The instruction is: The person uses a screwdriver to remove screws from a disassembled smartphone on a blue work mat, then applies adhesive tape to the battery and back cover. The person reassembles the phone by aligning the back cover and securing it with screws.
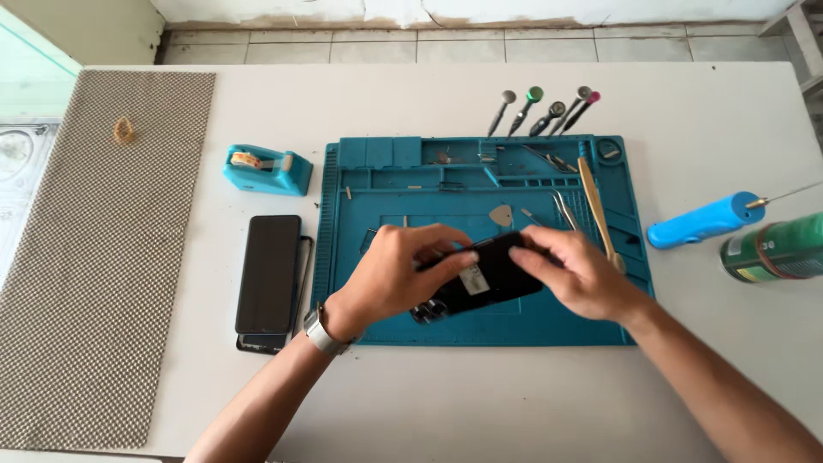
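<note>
Both hands meet over the middle of the teal repair mat (549, 330), forearms reaching in from the near edge of the white surface (720, 137). Left hand (396, 273), with a metal watch (321, 333) at its wrist, arches over a black phone (489, 279) and grasps its left part, fingers curled across the top. Right hand (576, 273) grips the phone's right end, thumb and fingers pinched on it. The phone is tilted, its right end higher in view, and carries a small pale rectangular label (473, 279) near the middle.

A long grey woven mat (94, 257) covers the surface's left side, with a small tan ring (124, 129) lying on it. A second dark phone (269, 274) lies flat just left of the teal mat, on top of a black frame (303, 283). Behind it stands a teal tape dispenser (267, 170). At the right edge lies a green can (776, 249) on its side with a yellow-and-white label band, and beside it a blue cylindrical tool (705, 221) with a thin metal tip. Five screwdrivers (549, 110) lean at the teal mat's far edge, and a yellowish pry tool (595, 201) and tweezers (564, 210) rest on it.
</note>
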